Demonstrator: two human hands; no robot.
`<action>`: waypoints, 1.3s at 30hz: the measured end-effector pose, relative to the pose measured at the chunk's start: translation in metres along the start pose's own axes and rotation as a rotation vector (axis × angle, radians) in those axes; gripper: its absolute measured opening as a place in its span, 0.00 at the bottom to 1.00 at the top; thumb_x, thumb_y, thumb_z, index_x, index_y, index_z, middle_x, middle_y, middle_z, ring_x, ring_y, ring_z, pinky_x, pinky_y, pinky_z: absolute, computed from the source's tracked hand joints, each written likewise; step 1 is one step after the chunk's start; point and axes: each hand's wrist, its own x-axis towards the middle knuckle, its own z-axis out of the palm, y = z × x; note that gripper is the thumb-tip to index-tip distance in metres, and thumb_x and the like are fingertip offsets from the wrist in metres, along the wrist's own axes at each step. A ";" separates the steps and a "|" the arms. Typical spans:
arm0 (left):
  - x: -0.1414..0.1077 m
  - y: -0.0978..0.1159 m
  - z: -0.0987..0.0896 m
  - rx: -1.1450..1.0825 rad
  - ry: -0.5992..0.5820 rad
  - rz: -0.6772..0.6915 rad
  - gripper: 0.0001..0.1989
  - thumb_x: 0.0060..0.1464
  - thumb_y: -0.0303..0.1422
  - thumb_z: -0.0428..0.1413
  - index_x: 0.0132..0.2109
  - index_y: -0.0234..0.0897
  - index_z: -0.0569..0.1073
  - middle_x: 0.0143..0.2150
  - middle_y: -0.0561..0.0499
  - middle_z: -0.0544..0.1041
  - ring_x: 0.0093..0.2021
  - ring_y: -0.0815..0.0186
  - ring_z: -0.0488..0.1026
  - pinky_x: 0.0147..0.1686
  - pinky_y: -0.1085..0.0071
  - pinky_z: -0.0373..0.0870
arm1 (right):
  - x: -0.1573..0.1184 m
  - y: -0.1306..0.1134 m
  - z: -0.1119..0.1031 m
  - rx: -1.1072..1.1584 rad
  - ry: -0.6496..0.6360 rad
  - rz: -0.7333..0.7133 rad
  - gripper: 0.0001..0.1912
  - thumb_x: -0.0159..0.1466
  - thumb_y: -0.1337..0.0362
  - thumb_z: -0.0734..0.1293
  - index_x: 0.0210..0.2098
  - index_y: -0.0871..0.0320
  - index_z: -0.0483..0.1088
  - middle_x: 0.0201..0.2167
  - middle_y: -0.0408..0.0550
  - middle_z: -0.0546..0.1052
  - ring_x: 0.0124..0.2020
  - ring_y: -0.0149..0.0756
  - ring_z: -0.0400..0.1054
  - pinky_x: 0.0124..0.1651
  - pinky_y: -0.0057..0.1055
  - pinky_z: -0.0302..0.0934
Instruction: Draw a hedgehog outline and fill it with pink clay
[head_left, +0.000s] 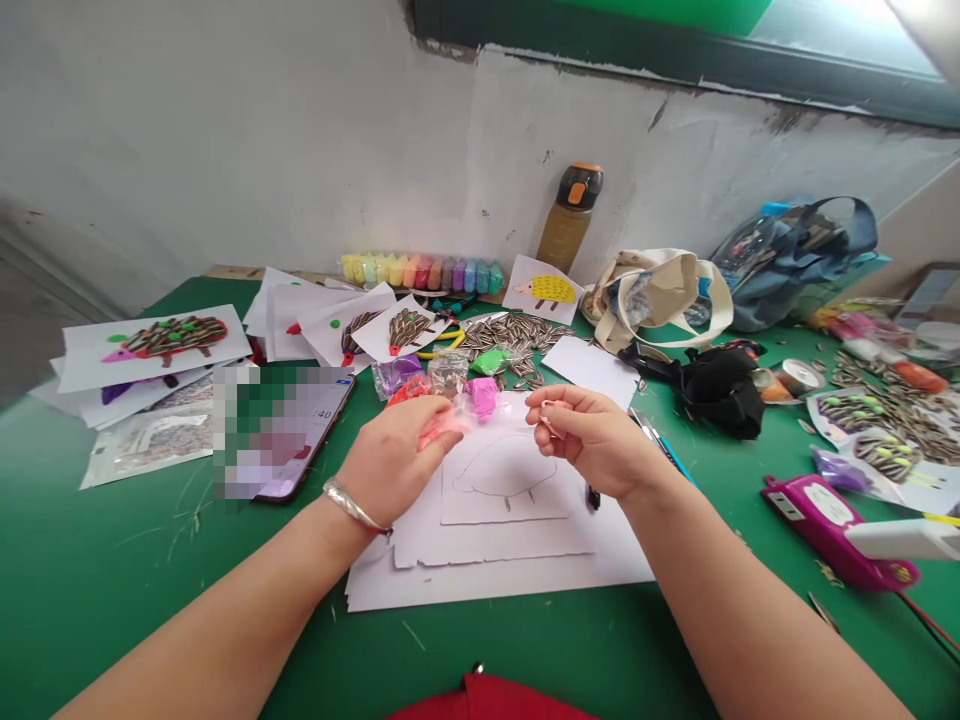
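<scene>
Grips a coral-red packet [441,428] in the left hand [394,445], with thumb and fingertips pressed close together on it. Looks soft and glossy, bright coral under crinkled clear wrap, paler and blurred near the fingertips. Hangs just above the upper left part of a white card [465,508], near the middle of the view. Curls in the fingers of the right hand [604,438] toward the thumb, with hardly any gap at the tips; seems to pinch a small pale pink bit there, but too small and blurred to tell for certain. Hovers near the card's upper right, apart from the left hand. Bears, on the card, a thin outline drawing [507,468] of a rounded body with two short legs, white inside. Lies flat on larger white sheets [390,592], torn-edged in places, on a green table [150,560]. Just beyond the hands, shows a magenta packet [482,397], vivid and lumpy in clear wrap, near a purple packet [396,376] and a green packet [491,361]. Farther back, spreads into a heap of striped seeds [517,332], with a yellow hedgehog picture [546,290] propped behind. Displays seed-covered hedgehog pictures [172,340] at left, beyond a phone [307,450].
</scene>
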 end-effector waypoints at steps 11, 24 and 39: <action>0.005 -0.035 0.023 0.223 -0.065 0.059 0.22 0.62 0.40 0.48 0.54 0.28 0.72 0.51 0.40 0.76 0.53 0.52 0.69 0.56 0.55 0.63 | 0.001 0.005 0.002 0.123 0.045 0.042 0.12 0.50 0.74 0.67 0.35 0.59 0.75 0.35 0.46 0.73 0.30 0.29 0.67 0.32 0.28 0.61; 0.008 -0.044 0.040 0.279 -0.196 -0.023 0.32 0.55 0.47 0.54 0.61 0.32 0.65 0.59 0.36 0.68 0.62 0.44 0.59 0.58 0.46 0.56 | 0.004 -0.001 -0.001 0.148 0.136 0.000 0.05 0.50 0.64 0.63 0.24 0.58 0.70 0.22 0.42 0.63 0.22 0.28 0.56 0.22 0.27 0.52; 0.014 0.006 0.031 0.119 -0.313 0.330 0.12 0.61 0.26 0.46 0.43 0.34 0.74 0.36 0.45 0.77 0.39 0.58 0.72 0.49 0.53 0.64 | 0.027 0.027 -0.021 -0.469 0.243 -0.171 0.11 0.51 0.71 0.63 0.30 0.55 0.76 0.31 0.46 0.75 0.37 0.38 0.70 0.48 0.42 0.63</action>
